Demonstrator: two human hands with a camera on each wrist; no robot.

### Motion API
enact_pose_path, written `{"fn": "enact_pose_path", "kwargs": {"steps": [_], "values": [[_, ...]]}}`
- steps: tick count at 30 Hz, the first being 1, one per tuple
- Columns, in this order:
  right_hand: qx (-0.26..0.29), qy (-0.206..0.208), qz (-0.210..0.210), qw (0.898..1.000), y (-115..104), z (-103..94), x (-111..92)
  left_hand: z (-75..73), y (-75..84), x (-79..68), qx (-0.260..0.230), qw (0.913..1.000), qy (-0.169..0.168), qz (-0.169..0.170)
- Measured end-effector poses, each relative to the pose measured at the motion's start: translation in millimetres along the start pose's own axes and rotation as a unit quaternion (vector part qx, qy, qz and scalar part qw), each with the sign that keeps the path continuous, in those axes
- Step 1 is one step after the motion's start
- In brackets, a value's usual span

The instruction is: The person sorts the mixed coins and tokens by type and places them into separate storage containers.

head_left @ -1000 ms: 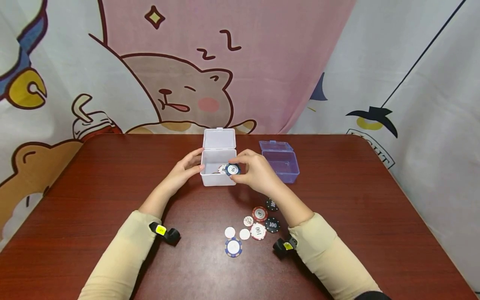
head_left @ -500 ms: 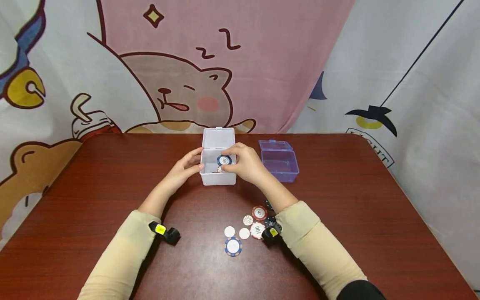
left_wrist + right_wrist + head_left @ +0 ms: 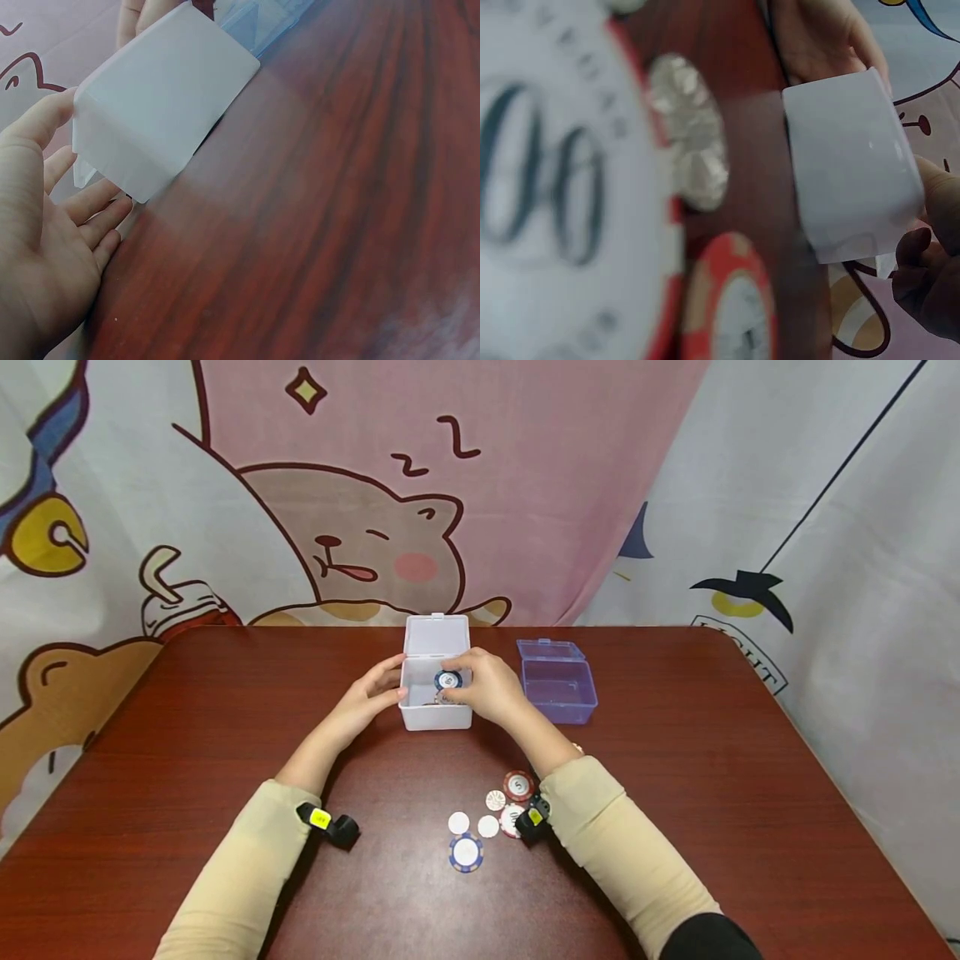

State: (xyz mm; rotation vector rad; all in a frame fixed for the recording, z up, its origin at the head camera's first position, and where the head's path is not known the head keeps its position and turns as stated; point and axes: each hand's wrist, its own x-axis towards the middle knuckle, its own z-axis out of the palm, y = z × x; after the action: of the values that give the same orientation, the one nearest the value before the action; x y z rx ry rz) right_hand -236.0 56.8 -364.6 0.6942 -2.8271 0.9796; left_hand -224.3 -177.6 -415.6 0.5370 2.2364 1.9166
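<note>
A white plastic box (image 3: 437,718) stands open near the table's far edge, its lid (image 3: 437,636) raised at the back. My right hand (image 3: 491,689) reaches over its right wall and pinches a dark blue poker chip (image 3: 448,680) between thumb and index finger, inside the box. Beneath that chip, part of another pale chip shows. With spread, nearly straight fingers, my left hand (image 3: 367,693) touches the box's left side; in the left wrist view its thumb meets the rim. The right wrist view shows the box's white wall (image 3: 847,165), which hides the chip.
An open blue translucent box (image 3: 559,710) stands to the right. Nearer me lie a red chip (image 3: 518,786), a blue-rimmed chip (image 3: 467,853), small white discs (image 3: 488,827), a patterned disc (image 3: 495,800) and a white chip marked with zeros (image 3: 547,172). My right forearm covers some chips.
My right hand has carried the blue chip leftward from the box's right edge and into it, then nearly stopped. The right sleeve now covers the black chips. My left hand has stayed put.
</note>
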Motion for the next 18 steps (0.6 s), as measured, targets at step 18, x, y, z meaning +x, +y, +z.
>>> {"fn": "enact_pose_path", "kwargs": {"steps": [18], "values": [[0.034, 0.009, -0.008, 0.999, 3.2, -1.1, -9.2, -0.8, -1.8, -0.8, 0.004, 1.0, 0.002, -0.003]]}}
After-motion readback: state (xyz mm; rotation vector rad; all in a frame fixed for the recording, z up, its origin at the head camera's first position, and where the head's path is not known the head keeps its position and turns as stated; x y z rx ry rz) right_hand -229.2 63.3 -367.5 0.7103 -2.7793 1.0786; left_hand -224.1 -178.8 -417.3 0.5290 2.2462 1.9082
